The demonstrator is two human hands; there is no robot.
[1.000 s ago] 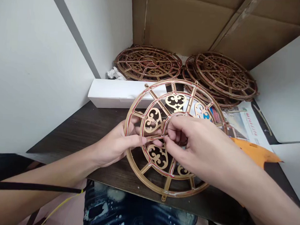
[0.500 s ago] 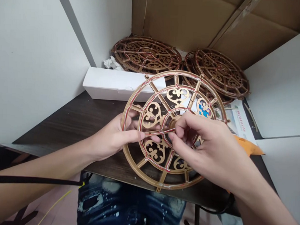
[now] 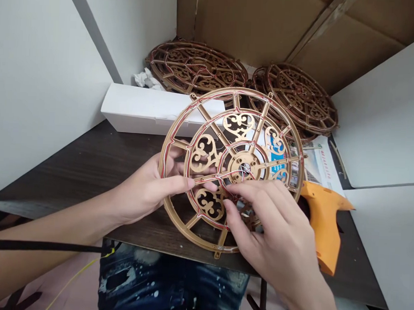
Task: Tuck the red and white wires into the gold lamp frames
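Note:
A round gold openwork frame [image 3: 239,168] with scroll ornaments is tilted above the dark table. Red and white wires run along its rings and spokes, and some cross its hub. My left hand [image 3: 157,182] grips the frame's left side, thumb on a spoke and fingers behind. At the lower left of the hub, my right hand [image 3: 269,221] has thumb and index finger close together around the inner ring and its wires; whether a wire lies between the fingertips is too small to tell.
Similar wired frames lie stacked at the back left [image 3: 197,67] and back right [image 3: 302,97]. A long white box [image 3: 137,106] stands behind my left hand. An orange tool [image 3: 324,224] and printed paper [image 3: 321,164] lie on the right. Cardboard [image 3: 250,29] stands behind.
My right hand has moved down and slightly left from the hub, uncovering the hub and its wires. More of the orange tool shows. My left hand keeps its grip.

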